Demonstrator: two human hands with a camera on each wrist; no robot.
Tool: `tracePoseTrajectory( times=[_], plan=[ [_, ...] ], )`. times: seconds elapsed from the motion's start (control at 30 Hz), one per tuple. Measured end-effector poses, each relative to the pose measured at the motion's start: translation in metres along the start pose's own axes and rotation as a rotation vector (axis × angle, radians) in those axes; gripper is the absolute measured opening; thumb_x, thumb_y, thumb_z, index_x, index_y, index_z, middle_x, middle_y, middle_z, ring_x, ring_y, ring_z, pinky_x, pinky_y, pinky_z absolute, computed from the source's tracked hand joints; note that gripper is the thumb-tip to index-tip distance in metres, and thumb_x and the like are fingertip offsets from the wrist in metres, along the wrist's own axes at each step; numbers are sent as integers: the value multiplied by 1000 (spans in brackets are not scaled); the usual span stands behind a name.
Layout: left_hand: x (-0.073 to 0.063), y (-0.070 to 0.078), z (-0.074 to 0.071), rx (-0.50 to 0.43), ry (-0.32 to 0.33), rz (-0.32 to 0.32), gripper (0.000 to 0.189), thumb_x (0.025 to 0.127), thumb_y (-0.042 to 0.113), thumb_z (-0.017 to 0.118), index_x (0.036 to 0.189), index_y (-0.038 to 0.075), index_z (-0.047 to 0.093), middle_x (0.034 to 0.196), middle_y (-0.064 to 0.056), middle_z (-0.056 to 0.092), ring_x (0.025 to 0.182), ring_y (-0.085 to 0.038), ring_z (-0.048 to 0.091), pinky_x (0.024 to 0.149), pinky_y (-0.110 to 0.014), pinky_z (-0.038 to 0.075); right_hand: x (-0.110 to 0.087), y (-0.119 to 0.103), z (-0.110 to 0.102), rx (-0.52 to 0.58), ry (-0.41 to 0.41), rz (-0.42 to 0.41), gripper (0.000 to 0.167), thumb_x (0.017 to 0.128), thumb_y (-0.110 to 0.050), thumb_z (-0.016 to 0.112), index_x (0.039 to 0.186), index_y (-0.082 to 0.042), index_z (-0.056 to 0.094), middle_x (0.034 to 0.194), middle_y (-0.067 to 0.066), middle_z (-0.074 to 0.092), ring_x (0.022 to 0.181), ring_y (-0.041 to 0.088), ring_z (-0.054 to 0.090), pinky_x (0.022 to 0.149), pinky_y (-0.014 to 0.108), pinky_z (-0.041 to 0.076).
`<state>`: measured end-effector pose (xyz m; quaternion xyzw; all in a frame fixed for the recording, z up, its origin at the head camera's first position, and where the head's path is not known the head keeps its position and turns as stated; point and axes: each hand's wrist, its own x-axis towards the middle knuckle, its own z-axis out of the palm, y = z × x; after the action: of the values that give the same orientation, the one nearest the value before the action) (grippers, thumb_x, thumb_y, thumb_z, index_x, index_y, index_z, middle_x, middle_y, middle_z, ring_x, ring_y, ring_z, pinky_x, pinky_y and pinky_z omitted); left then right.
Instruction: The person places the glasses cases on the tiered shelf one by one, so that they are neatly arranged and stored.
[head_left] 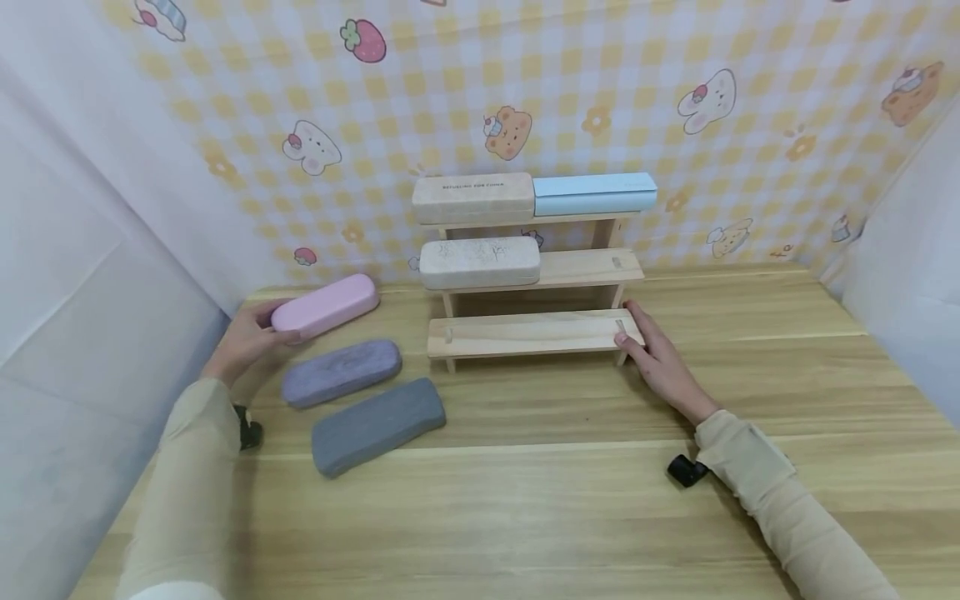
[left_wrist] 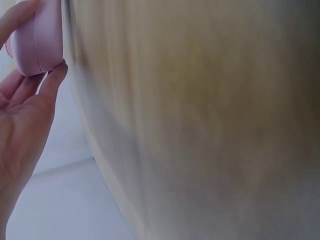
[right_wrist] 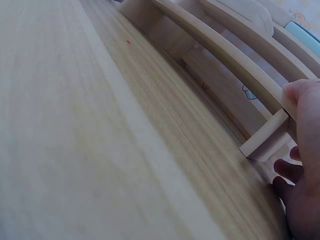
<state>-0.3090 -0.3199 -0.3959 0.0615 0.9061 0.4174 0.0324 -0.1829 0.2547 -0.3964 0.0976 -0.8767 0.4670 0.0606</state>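
Note:
At the left, my left hand (head_left: pixel 247 337) holds the near end of a pink glasses case (head_left: pixel 326 307), thumb on one side and fingers on the other. In the left wrist view the pink case (left_wrist: pixel 40 40) shows its seam between the fingers. My right hand (head_left: pixel 660 362) grips the right end of the lowest board of a three-step wooden rack (head_left: pixel 532 333), its thumb on top. A purple case (head_left: pixel 342 372) and a grey case (head_left: pixel 378 425) lie on the table in front of the pink one.
On the rack's top step sit a beige case (head_left: pixel 472 198) and a light blue case (head_left: pixel 595 194). A whitish, speckled case (head_left: pixel 480 263) occupies the middle step's left half. A checked cloth (head_left: pixel 442 92) hangs behind the wood-grain table (head_left: pixel 525 517), with white sheets at both sides.

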Motion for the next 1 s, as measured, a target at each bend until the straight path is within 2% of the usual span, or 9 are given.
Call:
tracePoseTrajectory(
  times=[0.1,0.2,0.33,0.37,0.5,0.63,0.73,0.83,1.0],
  plan=[
    [-8,-2,-5,0,33,-12,68,82,28,73,138,4,43,134,-16,44,116,-24,45,81,-12,36,0,0,1,2,-3,-5,58,100,-13,42,146,6,13,149,28,15,134,42,18,97,56,31],
    [-16,-2,-11,-15,86,0,66,82,26,73,138,5,43,135,-15,43,115,-18,45,81,-9,36,1,1,2,-1,-1,-10,58,100,-14,42,146,6,13,149,27,16,133,41,20,94,54,34],
    [-26,5,-20,-18,91,20,66,84,22,71,139,4,41,137,-19,43,110,-8,45,80,-9,38,1,1,2,-8,5,-7,58,100,-14,42,146,6,14,149,27,17,133,40,23,92,52,35],
    [-29,8,-23,-17,81,20,66,84,22,70,140,3,39,137,-20,42,111,-9,45,85,-11,38,1,1,2,-6,6,-5,58,100,-14,42,146,6,14,149,27,16,133,40,23,92,51,35],
    [-35,24,-36,31,58,15,69,85,26,69,142,3,36,138,-21,42,111,-12,45,83,-14,38,2,6,2,11,5,-6,58,100,-15,43,146,6,14,149,27,15,133,41,21,93,52,35],
    [-34,40,-45,45,84,51,67,84,25,70,139,2,40,134,-15,47,104,-5,47,75,-9,38,6,24,2,8,9,1,60,100,-20,44,147,2,14,151,22,16,133,38,24,89,49,37],
    [-34,54,-48,20,127,95,63,82,21,72,136,1,45,124,-2,53,100,-1,48,73,-9,39,10,37,2,-8,16,14,62,99,-26,45,149,-5,15,152,15,17,132,33,27,88,43,39],
    [-34,70,-49,-24,153,122,62,80,18,74,134,5,48,118,7,55,102,-3,49,74,-9,40,11,41,2,-15,22,13,62,99,-28,45,150,-7,15,152,13,18,131,31,29,87,37,40],
    [-31,96,-45,-99,151,156,62,78,14,76,134,9,50,121,3,56,107,-7,50,77,-9,43,8,28,2,1,13,1,61,100,-22,45,148,-2,15,151,20,18,131,36,28,87,34,39]
  ],
)
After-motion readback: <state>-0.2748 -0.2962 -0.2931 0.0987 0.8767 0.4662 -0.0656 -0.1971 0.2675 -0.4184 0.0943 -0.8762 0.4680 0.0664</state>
